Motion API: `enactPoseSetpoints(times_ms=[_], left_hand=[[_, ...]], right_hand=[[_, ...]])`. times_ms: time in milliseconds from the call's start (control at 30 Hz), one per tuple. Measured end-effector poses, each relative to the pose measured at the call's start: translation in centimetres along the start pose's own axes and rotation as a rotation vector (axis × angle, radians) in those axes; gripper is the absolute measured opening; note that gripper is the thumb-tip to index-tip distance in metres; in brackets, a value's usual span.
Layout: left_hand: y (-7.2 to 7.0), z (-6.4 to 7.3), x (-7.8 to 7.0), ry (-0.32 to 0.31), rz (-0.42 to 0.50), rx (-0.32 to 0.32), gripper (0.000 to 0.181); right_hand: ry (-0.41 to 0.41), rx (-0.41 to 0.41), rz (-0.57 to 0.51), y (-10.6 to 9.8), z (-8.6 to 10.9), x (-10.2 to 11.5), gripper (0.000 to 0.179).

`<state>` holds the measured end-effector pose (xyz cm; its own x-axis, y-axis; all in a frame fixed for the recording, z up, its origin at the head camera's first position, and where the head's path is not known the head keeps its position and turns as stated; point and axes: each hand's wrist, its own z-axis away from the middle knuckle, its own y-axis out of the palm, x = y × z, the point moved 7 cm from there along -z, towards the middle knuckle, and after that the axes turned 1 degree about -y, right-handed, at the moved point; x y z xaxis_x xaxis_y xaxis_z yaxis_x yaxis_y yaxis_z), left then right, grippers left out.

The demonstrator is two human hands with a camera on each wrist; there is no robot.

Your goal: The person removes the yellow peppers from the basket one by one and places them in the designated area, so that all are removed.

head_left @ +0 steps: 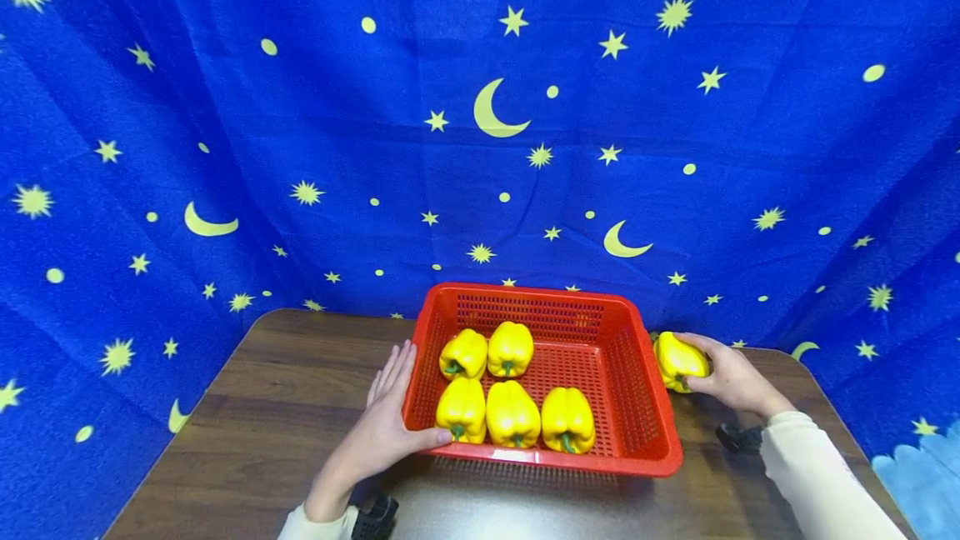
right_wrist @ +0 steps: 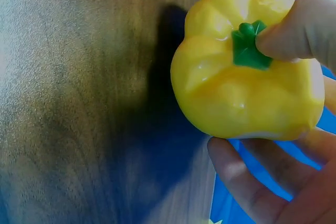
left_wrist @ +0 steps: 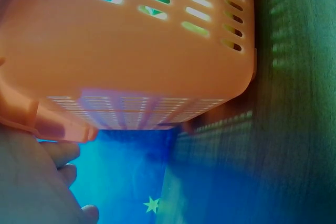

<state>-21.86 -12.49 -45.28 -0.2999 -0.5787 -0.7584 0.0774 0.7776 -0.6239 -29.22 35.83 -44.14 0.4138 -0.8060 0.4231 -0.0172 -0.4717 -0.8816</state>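
A yellow bell pepper (head_left: 678, 361) with a green stem is in my right hand (head_left: 738, 377), just outside the basket's right side. In the right wrist view the thumb presses by the pepper's stem (right_wrist: 252, 45), and the other fingers lie along the opposite side. My left hand (head_left: 386, 419) rests at the near left corner of the red plastic basket (head_left: 637, 461). Its fingers stretch straight along the outer left wall, while the thumb lies over the front rim. Inside the basket, several yellow bell peppers (head_left: 513, 415) sit in two rows toward the left.
The basket stands on a brown wooden table (head_left: 247, 423). A blue cloth (head_left: 345, 148) with yellow moons and stars hangs behind the table and along both sides. Dark straps (head_left: 375, 517) show near both wrists.
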Motion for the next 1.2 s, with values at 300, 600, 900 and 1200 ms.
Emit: enactPoseSetpoints(times_ms=[300,600,900,1200], left_hand=[[0.08,-0.02,-0.04,-0.02,0.02,0.01,0.122],[0.02,-0.05,-0.1,-0.011,0.009,0.0,0.123],[0.08,-0.03,-0.12,-0.016,0.008,0.003,0.123],[0.1,-0.03,-0.04,-0.021,0.011,0.007,0.122]], right_hand=[[0.007,0.028,-0.018,0.26,-0.08,-0.11,0.066],[0.048,0.097,-0.033,0.72,-0.56,-0.19,0.064],[0.082,0.126,-0.068,0.87,-0.68,-0.18,0.062],[0.114,0.142,-0.082,0.75,-0.7,0.02,0.062]])
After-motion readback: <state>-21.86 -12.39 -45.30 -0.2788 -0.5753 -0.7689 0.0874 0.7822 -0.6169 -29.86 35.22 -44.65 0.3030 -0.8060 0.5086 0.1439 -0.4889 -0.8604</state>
